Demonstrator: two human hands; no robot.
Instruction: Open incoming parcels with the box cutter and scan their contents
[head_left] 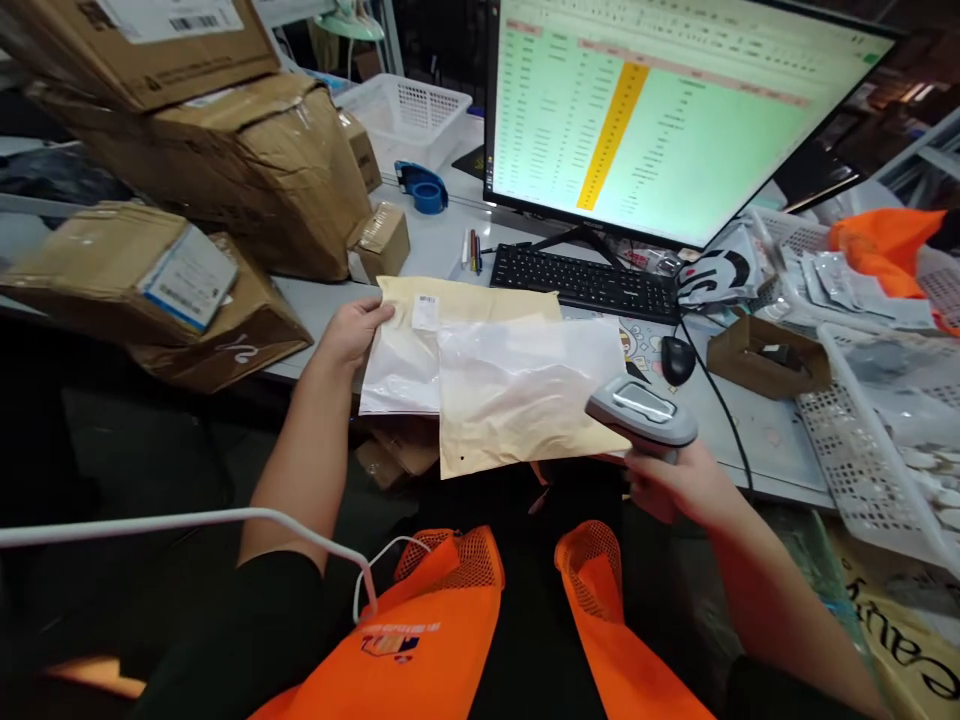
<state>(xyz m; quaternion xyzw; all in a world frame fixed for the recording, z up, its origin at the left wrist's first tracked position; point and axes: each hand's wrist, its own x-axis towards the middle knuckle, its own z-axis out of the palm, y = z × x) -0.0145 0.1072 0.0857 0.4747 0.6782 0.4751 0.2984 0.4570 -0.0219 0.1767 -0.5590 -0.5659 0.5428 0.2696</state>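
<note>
My left hand [355, 330] is closed on the upper left edge of a cream and clear plastic mailing bag [401, 365] with a small white barcode label [426, 311]. A second such bag [532, 400] overlaps it on the right and hangs past the desk's front edge. In my right hand [679, 482] is a grey barcode scanner [643, 410], gripped by its handle. The scanner's head lies over the right end of the second bag. Whether my right fingers also touch that bag I cannot tell.
Behind the bags stand a black keyboard [585, 282] and a monitor [667, 120] showing a spreadsheet. A mouse [678, 360] and an open cardboard box [769, 355] lie to the right, beside white baskets [862, 440]. Cardboard boxes [255, 170] are stacked at left, near a blue tape dispenser [424, 188].
</note>
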